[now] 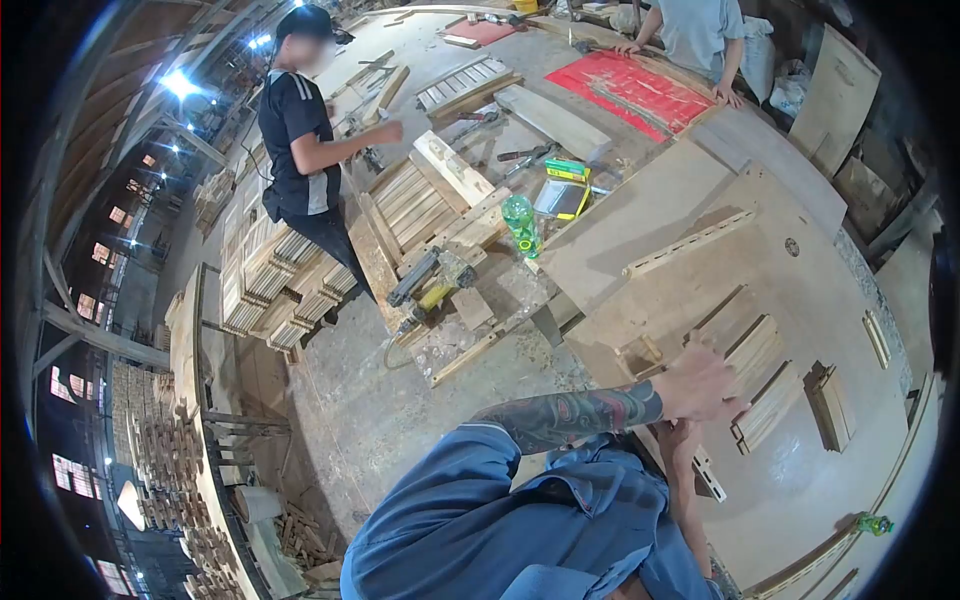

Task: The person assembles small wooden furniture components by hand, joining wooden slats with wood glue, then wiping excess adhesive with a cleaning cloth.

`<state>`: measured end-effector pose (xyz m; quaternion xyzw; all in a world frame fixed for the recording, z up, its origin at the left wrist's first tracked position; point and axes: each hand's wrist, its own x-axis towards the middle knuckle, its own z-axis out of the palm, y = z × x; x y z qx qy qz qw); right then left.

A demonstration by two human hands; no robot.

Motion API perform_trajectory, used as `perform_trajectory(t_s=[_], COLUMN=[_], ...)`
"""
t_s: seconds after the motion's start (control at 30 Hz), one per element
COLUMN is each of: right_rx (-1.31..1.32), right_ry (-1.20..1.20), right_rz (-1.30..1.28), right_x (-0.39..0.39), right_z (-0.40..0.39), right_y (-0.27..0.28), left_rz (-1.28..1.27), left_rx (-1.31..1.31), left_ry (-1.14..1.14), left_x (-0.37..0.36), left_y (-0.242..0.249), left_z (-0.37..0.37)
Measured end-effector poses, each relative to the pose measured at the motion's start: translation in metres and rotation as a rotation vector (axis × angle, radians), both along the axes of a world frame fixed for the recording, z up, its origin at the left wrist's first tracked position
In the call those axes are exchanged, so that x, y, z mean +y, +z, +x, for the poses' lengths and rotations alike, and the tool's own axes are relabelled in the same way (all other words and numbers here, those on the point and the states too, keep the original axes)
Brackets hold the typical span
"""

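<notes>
My left hand (pixel 700 384), at the end of a tattooed forearm, reaches over the light worktop (pixel 800 490) with its fingers apart and slightly smeared. Below and partly behind it is my right hand (pixel 681 438), whose fingers are mostly hidden. Next to my right wrist lies a slotted wooden strip (pixel 710 478). Just beyond my left hand are grooved wooden pieces (pixel 767 408) lying side by side, with another wooden block (pixel 754 343) behind them. To their right is a dark-edged grooved block (pixel 830 408).
A long slotted strip (pixel 690 243) lies toward the board's far side. A green bottle (pixel 521 226) and nail guns (pixel 440 285) sit on the neighbouring bench. One person (pixel 305 140) stands at left, another (pixel 700 40) by a red panel (pixel 630 95). Another green bottle (pixel 874 524) lies right.
</notes>
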<state>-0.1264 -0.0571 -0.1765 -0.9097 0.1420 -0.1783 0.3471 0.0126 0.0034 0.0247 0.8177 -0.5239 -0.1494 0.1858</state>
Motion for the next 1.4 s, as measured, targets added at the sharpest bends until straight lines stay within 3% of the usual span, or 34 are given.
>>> perform_trajectory(t_s=[0.07, 0.27, 0.37, 0.57, 0.77, 0.87, 1.0, 1.4], right_rx=[-0.003, -0.107, -0.121, -0.104, -0.041, 0.095, 0.17, 0.263], right_ry=[0.005, 0.005, 0.057, 0.062, -0.003, -0.041, -0.043, -0.003], right_rz=[0.056, 0.011, 0.03, 0.022, 0.006, 0.159, 0.122, 0.09], right_x=[0.008, 0.01, -0.001, -0.006, 0.005, 0.004, 0.004, 0.006], right_z=[0.007, 0.014, 0.01, 0.011, 0.013, 0.012, 0.01, 0.013], right_y=[0.037, 0.044, 0.015, 0.008, 0.036, 0.025, 0.026, 0.032], left_rz=[0.057, -0.057, -0.149, -0.13, -0.17, -0.145, -0.204, -0.008], left_rx=[0.109, 0.054, 0.044, 0.15, 0.133, 0.176, 0.166, 0.173], left_ry=[0.031, 0.056, 0.098, 0.083, 0.101, 0.092, 0.113, 0.111], left_x=[0.005, 0.001, 0.003, 0.007, 0.009, 0.012, 0.011, 0.009], left_y=[-0.002, -0.01, -0.016, 0.0, -0.002, 0.011, 0.006, 0.015], left_z=[0.004, 0.004, 0.001, 0.007, 0.005, 0.005, 0.0, 0.005])
